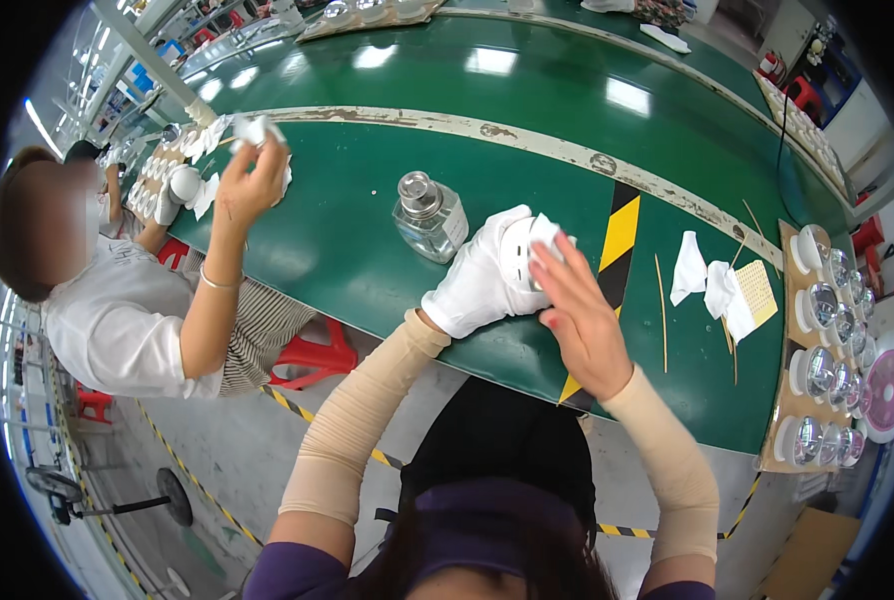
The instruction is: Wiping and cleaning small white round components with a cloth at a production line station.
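My left hand point(472, 285), in a white glove, is closed around a round white part point(515, 258) with small dark slots in its face. It holds the part just above the green table's near side. My bare right hand point(585, 335) presses a white cloth point(544, 230) against the part's right side, its fingers close together. Some of the part and cloth is hidden by these fingers. Beside my gloved hand, on its far left, stands a clear bottle point(430, 222) with a metal top and liquid inside.
On the right lie white cloths point(688, 268), a yellow textured sheet point(757, 297) and thin sticks point(662, 315). Several white pieces with shiny domes point(819, 372) fill a board at the right edge. A co-worker point(132, 320) sits at the left, raising a white cloth. Yellow-black tape point(620, 235) crosses the table.
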The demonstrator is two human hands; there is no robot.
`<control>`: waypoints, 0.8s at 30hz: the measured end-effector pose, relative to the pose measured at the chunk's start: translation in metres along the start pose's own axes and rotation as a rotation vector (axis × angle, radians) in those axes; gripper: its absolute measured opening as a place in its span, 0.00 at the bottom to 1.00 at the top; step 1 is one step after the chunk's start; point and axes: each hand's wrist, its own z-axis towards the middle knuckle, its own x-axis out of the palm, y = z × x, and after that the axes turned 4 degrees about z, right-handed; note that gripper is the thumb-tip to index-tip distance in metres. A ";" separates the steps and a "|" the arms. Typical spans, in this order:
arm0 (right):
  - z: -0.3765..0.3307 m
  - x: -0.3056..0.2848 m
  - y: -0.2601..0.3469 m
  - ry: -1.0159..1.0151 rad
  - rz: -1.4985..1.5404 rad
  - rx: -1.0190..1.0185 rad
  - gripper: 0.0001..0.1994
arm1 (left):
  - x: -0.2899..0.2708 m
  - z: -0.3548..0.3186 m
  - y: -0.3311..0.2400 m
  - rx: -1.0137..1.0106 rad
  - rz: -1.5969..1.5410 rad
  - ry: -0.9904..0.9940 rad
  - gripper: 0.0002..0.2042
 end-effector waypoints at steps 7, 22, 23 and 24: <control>0.013 0.017 -0.012 -0.333 0.007 0.102 0.11 | 0.001 -0.003 -0.017 -0.040 0.186 -0.129 0.40; 0.042 0.021 -0.038 -0.116 0.514 0.561 0.18 | -0.006 0.014 -0.022 -0.055 0.117 -0.004 0.32; 0.040 0.019 -0.041 -0.127 0.633 0.602 0.20 | -0.001 0.015 -0.028 0.050 0.108 -0.089 0.25; 0.039 0.018 -0.042 -0.132 0.757 0.642 0.21 | -0.003 0.016 -0.032 0.050 0.112 -0.094 0.25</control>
